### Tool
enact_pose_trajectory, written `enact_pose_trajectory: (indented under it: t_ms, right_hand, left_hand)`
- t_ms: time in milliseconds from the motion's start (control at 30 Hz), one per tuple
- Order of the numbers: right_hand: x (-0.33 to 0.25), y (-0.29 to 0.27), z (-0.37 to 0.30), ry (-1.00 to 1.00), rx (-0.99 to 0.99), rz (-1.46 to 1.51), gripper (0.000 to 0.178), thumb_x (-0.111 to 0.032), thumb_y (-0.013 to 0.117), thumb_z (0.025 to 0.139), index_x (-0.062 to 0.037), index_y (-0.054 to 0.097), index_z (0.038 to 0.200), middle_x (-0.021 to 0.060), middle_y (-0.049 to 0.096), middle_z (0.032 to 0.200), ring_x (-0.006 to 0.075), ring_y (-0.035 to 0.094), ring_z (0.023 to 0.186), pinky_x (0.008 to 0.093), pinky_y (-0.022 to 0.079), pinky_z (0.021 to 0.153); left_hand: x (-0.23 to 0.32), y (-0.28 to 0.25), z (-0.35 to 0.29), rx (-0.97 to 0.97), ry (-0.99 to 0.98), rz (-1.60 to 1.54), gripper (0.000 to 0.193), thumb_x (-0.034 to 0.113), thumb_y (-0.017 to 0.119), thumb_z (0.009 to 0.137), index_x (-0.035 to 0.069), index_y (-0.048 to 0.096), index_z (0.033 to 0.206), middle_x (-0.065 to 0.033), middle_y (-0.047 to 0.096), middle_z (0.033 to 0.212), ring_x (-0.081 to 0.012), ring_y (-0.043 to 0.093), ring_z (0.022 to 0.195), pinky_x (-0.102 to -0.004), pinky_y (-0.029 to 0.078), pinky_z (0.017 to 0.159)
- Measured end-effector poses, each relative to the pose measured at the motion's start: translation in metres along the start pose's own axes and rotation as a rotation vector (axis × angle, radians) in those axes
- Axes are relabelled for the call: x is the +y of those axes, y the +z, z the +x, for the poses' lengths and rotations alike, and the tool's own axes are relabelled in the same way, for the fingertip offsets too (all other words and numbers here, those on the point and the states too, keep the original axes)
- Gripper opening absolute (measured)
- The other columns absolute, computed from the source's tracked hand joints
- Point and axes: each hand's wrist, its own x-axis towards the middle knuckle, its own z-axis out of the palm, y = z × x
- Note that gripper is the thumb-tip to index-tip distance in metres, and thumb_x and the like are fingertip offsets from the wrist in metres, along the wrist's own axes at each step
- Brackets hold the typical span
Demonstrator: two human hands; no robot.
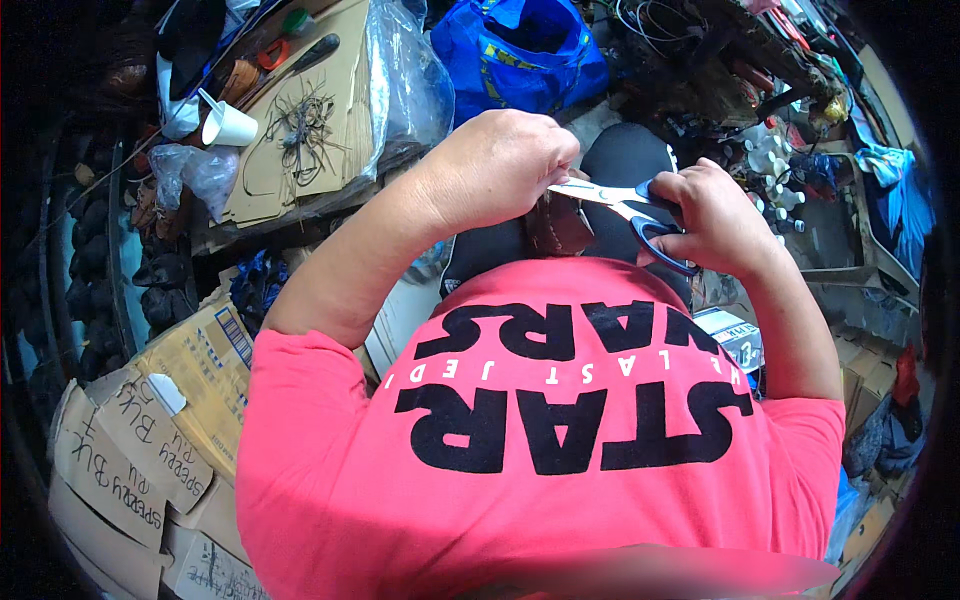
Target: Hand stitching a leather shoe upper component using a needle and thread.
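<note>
My right hand [715, 215] grips a pair of scissors [612, 194] with dark blue handles, fingers and thumb in the loops. The loops are spread, and the silver blades point left to my left hand [510, 160]. That hand is closed in a pinch, its thumb and fingertips right by the scissor tips. What it pinches is hidden. Directly below the fingertips is a brown stitched leather piece [560, 230], between my dark-clad legs [628, 165]. I cannot tell whether the left fingers hold this leather or only something thin above it.
A cardboard-topped surface [255, 180] at the far left bears a tangle of brown strands [303, 125] and a white cup [228, 124]. Beyond my knees stands a blue bag [520, 60]. Small white bottles [770, 160] cluster at right; cardboard boxes [195, 370] lie at left.
</note>
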Motion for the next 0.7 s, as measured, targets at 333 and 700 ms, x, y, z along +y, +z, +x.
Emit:
enact_pose_trajectory:
  t_ms: [333, 700]
  right_hand:
    - [-0.015, 0.000, 0.013, -0.008, 0.023, -0.160, 0.043, -0.033, 0.072, 0.064, -0.0045, 0.058, 0.093, 0.0141, 0.062, 0.081, 0.0311, 0.060, 0.088, 0.0392, 0.040, 0.083]
    - [0.000, -0.007, 0.005, 0.088, 0.025, -0.091, 0.047, -0.039, 0.081, 0.060, -0.0036, 0.057, 0.078, 0.0136, 0.056, 0.065, 0.0357, 0.055, 0.066, 0.0420, 0.041, 0.073]
  left_hand:
    - [0.003, -0.005, -0.002, -0.017, 0.001, 0.010, 0.011, 0.007, 0.065, 0.078, 0.002, 0.054, 0.077, -0.0143, 0.058, 0.074, -0.0336, 0.059, 0.075, -0.0413, 0.047, 0.065]
    - [-0.038, -0.101, -0.043, 0.592, -0.282, -0.114, 0.009, 0.009, 0.065, 0.088, 0.000, 0.065, 0.086, 0.0007, 0.063, 0.077, -0.0072, 0.058, 0.074, -0.0223, 0.046, 0.069]
